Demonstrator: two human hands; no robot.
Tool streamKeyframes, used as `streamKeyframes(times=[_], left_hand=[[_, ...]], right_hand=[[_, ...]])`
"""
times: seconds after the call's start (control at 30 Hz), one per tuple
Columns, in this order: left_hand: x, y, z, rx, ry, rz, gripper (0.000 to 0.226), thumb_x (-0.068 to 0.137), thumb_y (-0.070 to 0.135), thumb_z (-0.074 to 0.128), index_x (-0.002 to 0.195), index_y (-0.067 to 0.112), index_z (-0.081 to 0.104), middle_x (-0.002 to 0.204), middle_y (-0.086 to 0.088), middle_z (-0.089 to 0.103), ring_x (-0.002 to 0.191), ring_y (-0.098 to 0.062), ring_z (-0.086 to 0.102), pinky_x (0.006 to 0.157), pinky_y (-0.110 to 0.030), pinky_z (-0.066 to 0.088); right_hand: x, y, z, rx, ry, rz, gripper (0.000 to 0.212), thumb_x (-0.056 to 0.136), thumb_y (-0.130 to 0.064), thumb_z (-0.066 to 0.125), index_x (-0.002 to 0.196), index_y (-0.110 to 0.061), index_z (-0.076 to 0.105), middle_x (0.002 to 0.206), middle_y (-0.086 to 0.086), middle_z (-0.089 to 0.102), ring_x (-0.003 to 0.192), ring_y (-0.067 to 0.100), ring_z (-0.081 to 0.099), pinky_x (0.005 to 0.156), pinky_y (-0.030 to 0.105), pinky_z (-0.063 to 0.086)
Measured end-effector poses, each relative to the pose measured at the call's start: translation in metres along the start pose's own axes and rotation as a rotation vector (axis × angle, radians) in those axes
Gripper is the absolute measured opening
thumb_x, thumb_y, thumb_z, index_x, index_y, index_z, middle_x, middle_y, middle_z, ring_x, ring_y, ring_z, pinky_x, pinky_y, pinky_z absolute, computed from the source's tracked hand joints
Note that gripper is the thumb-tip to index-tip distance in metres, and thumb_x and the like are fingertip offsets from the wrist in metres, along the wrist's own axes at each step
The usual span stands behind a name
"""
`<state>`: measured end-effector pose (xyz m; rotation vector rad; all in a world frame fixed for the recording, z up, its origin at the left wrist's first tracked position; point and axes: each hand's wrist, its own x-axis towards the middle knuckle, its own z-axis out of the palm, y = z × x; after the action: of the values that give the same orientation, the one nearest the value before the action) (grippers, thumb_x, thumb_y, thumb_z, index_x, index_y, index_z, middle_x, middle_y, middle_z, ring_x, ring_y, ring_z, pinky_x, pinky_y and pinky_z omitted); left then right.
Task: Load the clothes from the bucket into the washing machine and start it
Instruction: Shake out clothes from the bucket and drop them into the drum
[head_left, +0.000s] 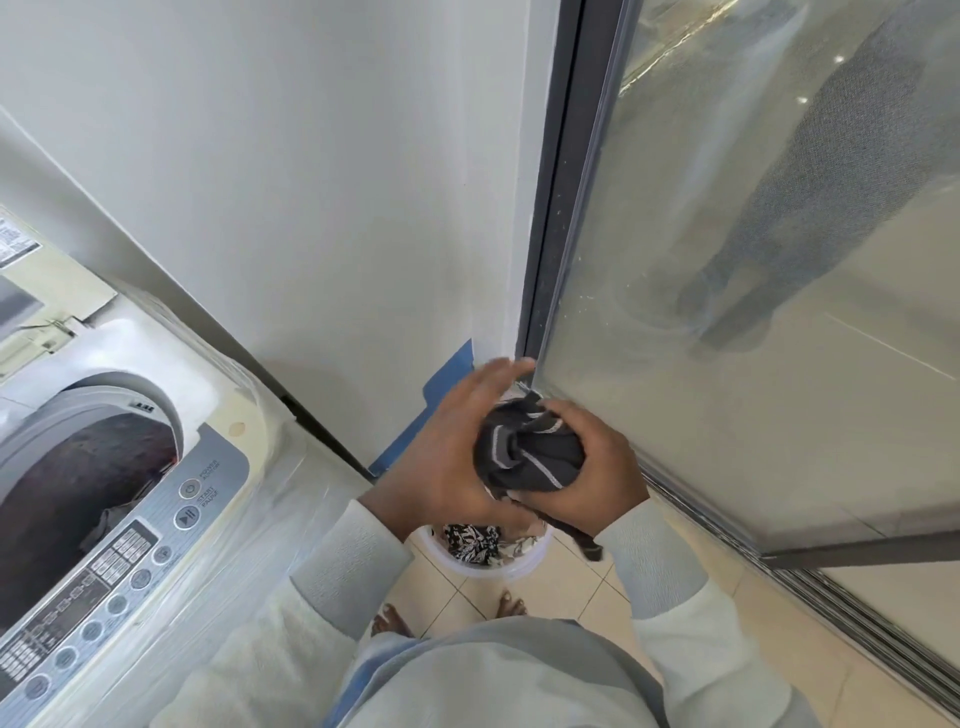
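The dark cloth (530, 457) with pale stripes is bunched into a ball, right above the bucket (524, 569). The person's hands are close together with the ball between them. The right hand (597, 462) has its fingers curled round the ball. The left hand (447, 462) lies against its other side with the fingers stretched out. Holding it tight like this probably stops loose ends from hanging down and dragging, though one dark strip does dangle under the right wrist. The bucket sits on the tiled floor (571, 587), just in front of the person's bare feet (511, 605), so it is easy to reach. A black and white patterned cloth (475, 540) is inside the bucket, so there is more to load. The washing machine (218, 519) stands just to the left of the bucket. Its lid is up and its drum (78, 493) is open, with some clothes already inside. The start button (186, 517) faces the person. To the right of the bucket is a glass door (727, 312).
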<state>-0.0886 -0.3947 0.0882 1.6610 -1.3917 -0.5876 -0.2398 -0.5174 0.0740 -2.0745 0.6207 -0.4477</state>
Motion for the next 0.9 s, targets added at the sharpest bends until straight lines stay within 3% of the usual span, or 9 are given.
streamKeyframes(times=[0.13, 0.23, 0.37, 0.5, 0.57, 0.63, 0.77, 0.83, 0.9], left_hand=[[0.002, 0.002, 0.011, 0.230, -0.045, -0.008, 0.113, 0.049, 0.039, 0.082, 0.148, 0.038, 0.028, 0.136, 0.015, 0.052, 0.119, -0.004, 0.053, 0.094, -0.028, 0.048], [-0.001, -0.004, 0.010, -0.020, 0.093, -0.041, 0.092, 0.049, 0.030, 0.086, 0.135, 0.033, 0.051, 0.124, 0.012, 0.063, 0.114, -0.008, 0.060, 0.094, -0.033, 0.050], [-0.005, -0.011, 0.008, -0.453, 0.182, -0.125, 0.071, 0.050, 0.005, 0.089, 0.114, 0.020, 0.062, 0.106, 0.014, 0.072, 0.099, 0.000, 0.067, 0.080, -0.014, 0.051], [-0.012, -0.010, 0.022, -0.811, 0.309, -0.282, 0.044, 0.045, 0.014, 0.084, 0.087, 0.024, 0.077, 0.083, 0.010, 0.076, 0.082, -0.007, 0.072, 0.065, -0.022, 0.056], [-0.011, -0.006, 0.036, -0.945, 0.261, -0.328, 0.044, 0.046, 0.014, 0.088, 0.088, 0.021, 0.078, 0.086, 0.001, 0.076, 0.084, -0.017, 0.072, 0.067, -0.028, 0.057], [-0.010, 0.001, 0.044, -0.932, 0.239, -0.404, 0.044, 0.047, 0.021, 0.091, 0.090, 0.020, 0.078, 0.091, -0.004, 0.076, 0.089, -0.021, 0.072, 0.072, -0.031, 0.057], [-0.007, 0.008, 0.024, -0.733, 0.125, -0.434, 0.073, 0.053, 0.017, 0.089, 0.120, 0.025, 0.064, 0.121, -0.011, 0.067, 0.113, -0.028, 0.063, 0.097, -0.048, 0.050], [-0.009, 0.008, 0.006, -0.831, 0.074, -0.367, 0.102, 0.055, 0.006, 0.082, 0.145, 0.022, 0.035, 0.138, -0.013, 0.051, 0.122, -0.026, 0.056, 0.096, -0.038, 0.049], [-0.012, 0.012, -0.002, -0.768, 0.077, -0.293, 0.116, 0.056, 0.021, 0.087, 0.150, 0.023, 0.020, 0.137, -0.010, 0.048, 0.119, -0.018, 0.058, 0.090, -0.025, 0.050]], right_hand=[[0.006, -0.020, -0.001, -0.159, -0.089, 0.010, 0.078, 0.046, -0.060, 0.072, 0.118, -0.048, 0.043, 0.098, -0.021, 0.063, 0.091, 0.004, 0.062, 0.081, 0.033, 0.054], [0.006, -0.024, -0.014, 0.046, -0.113, 0.009, 0.084, 0.048, -0.046, 0.084, 0.121, -0.049, 0.042, 0.109, -0.025, 0.062, 0.100, 0.000, 0.062, 0.086, 0.036, 0.055], [0.002, -0.015, -0.038, 0.264, -0.079, 0.008, 0.084, 0.049, -0.053, 0.090, 0.122, -0.047, 0.050, 0.125, -0.021, 0.059, 0.117, 0.005, 0.059, 0.096, 0.042, 0.053], [-0.005, -0.006, -0.031, 0.418, -0.092, -0.025, 0.112, 0.047, -0.056, 0.090, 0.143, -0.039, 0.035, 0.143, -0.010, 0.048, 0.131, 0.016, 0.049, 0.103, 0.035, 0.046], [-0.006, -0.001, -0.013, 0.529, -0.106, 0.003, 0.117, 0.050, -0.038, 0.093, 0.147, -0.020, 0.029, 0.143, 0.003, 0.050, 0.130, 0.023, 0.050, 0.102, 0.031, 0.046], [-0.010, 0.005, 0.000, 0.593, -0.019, 0.081, 0.095, 0.052, -0.027, 0.089, 0.133, -0.009, 0.044, 0.123, -0.004, 0.066, 0.115, 0.016, 0.062, 0.091, 0.025, 0.051], [-0.011, 0.009, 0.000, 0.601, 0.116, 0.164, 0.084, 0.045, -0.031, 0.091, 0.119, -0.010, 0.057, 0.110, 0.001, 0.071, 0.104, 0.020, 0.067, 0.083, 0.029, 0.053], [-0.008, 0.005, -0.002, 0.549, 0.078, 0.143, 0.089, 0.046, -0.034, 0.092, 0.124, -0.010, 0.057, 0.117, 0.007, 0.068, 0.111, 0.025, 0.064, 0.089, 0.038, 0.053], [-0.004, -0.003, -0.007, 0.477, 0.028, 0.147, 0.094, 0.045, -0.038, 0.092, 0.128, -0.014, 0.055, 0.122, 0.008, 0.065, 0.116, 0.027, 0.061, 0.097, 0.048, 0.050]])
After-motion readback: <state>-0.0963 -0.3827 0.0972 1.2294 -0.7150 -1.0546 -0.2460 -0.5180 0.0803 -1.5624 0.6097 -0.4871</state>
